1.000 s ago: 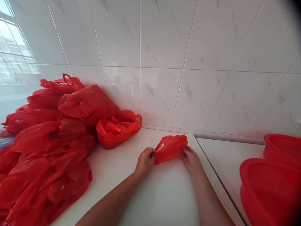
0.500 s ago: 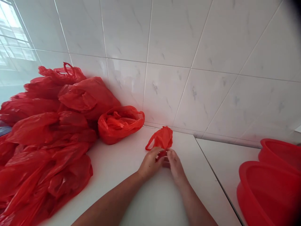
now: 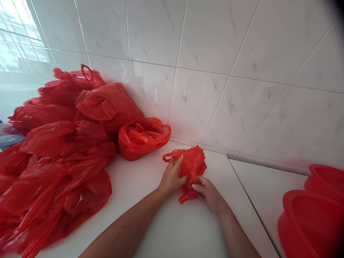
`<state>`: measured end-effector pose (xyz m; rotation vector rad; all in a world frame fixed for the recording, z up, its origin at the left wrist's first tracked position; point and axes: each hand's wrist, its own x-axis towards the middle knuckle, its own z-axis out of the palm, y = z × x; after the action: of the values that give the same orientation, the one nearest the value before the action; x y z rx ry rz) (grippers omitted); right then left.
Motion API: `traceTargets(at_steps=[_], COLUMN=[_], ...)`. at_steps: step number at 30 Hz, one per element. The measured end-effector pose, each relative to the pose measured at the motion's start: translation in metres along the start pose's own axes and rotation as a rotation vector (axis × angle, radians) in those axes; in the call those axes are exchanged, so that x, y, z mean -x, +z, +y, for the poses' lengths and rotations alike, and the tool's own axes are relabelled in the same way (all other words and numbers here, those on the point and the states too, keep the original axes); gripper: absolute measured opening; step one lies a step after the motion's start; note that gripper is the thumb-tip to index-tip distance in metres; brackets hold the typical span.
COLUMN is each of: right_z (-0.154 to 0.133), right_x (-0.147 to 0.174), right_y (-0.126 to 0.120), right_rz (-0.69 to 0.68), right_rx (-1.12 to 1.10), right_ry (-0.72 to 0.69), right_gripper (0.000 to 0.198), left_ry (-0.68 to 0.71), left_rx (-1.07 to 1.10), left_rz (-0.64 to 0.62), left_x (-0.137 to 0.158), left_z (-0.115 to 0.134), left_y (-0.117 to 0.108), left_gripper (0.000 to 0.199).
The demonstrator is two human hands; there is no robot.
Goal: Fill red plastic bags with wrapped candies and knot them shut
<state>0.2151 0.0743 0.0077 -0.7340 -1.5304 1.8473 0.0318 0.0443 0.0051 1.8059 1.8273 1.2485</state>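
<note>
The small red bag [image 3: 192, 163] lies on the worktop [image 3: 172, 229] ahead of you, mostly between and just beyond your hands. Your left hand [image 3: 172, 177] is spread, fingers and thumb touching its left side; your right hand [image 3: 209, 191] pinches its near right edge between thumb and fingers.

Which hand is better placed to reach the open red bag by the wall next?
Probably the left hand: it is nearer the open red bag and is spread open over the crumpled red bag. The right hand is farther and appears to pinch the crumpled red bag.
</note>
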Motion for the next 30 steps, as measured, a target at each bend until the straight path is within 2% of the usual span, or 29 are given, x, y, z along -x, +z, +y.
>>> traceTargets(at_steps=[7,10,12,16,19,22,24,25,26,27,29,30], right_z=[-0.004,-0.010,-0.014,-0.020,-0.029,-0.051,-0.068,-0.075,-0.079,-0.079,-0.071,-0.064], right_x=[0.005,0.006,0.007,0.011,0.017,0.025,0.029,0.030,0.030,0.028,0.020,0.015], right_y=[-0.013,-0.021,-0.032,-0.061,-0.073,-0.061,-0.039,-0.025,-0.011,0.002,0.021,0.026], right_rz=[0.111,0.189,0.315,0.664,0.823,1.012,1.188,1.230,1.190,1.067,0.740,0.626], right_rx=[-0.203,-0.300,-0.301,-0.139,-0.010,0.169,0.400,0.527,0.625,0.701,0.756,0.746], right_ry=[0.039,-0.034,-0.094,-0.138,-0.144,-0.182,-0.295,-0.363,-0.414,-0.422,-0.341,-0.281], right_gripper=[0.026,0.036,0.038,0.035,0.036,0.039,0.032,0.026,0.022,0.020,0.019,0.018], left_ry=[-0.049,-0.084,-0.106,-0.066,0.029,0.091,0.117,0.132,0.151,0.175,0.242,0.286], left_rx=[-0.186,-0.214,-0.220,-0.209,-0.179,-0.147,-0.133,-0.129,-0.125,-0.122,-0.119,-0.119], left_rz=[0.041,0.104,0.168,0.265,0.284,0.290,0.287,0.284,0.282,0.281,0.268,0.255], left_x=[-0.007,-0.008,-0.010,-0.013,-0.012,-0.009,-0.007,-0.006,-0.005,-0.004,0.000,0.003], left_z=[-0.021,-0.024,-0.025,-0.019,-0.010,-0.004,-0.003,-0.003,-0.002,-0.002,0.002,0.005], left_y=[0.005,0.001,-0.006,-0.021,-0.025,-0.020,-0.015,-0.012,-0.010,-0.008,-0.005,-0.004], left_gripper=[0.078,0.078,0.072,0.043,0.031,0.039,0.046,0.049,0.051,0.052,0.051,0.049])
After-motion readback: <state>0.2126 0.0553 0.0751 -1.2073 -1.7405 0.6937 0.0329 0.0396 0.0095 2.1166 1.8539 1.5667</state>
